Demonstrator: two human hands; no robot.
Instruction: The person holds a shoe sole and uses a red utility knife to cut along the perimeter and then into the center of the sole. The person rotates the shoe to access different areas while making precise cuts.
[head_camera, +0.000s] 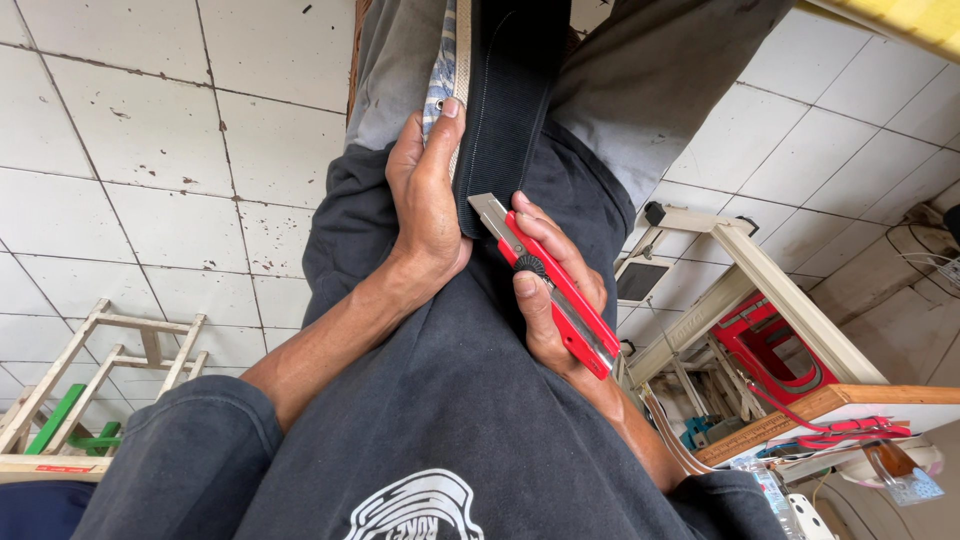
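My left hand (428, 195) grips the edge of a black ribbed strap (505, 110) and the blue-patterned cloth (441, 70) beside it, thumb laid along the strap. My right hand (555, 290) holds a red utility knife (560, 290), thumb on its black wheel. The knife's metal blade tip (490, 212) touches the lower edge of the strap. All of this rests on my lap, over a dark shirt (440, 400) and grey trousers (640, 90).
White tiled floor (150, 150) lies to the left. A wooden frame with green pieces (90, 390) stands at lower left. At right are a cream-coloured stand (740, 290), a red object (765, 345) under it, and a wooden board with red cords (850, 420).
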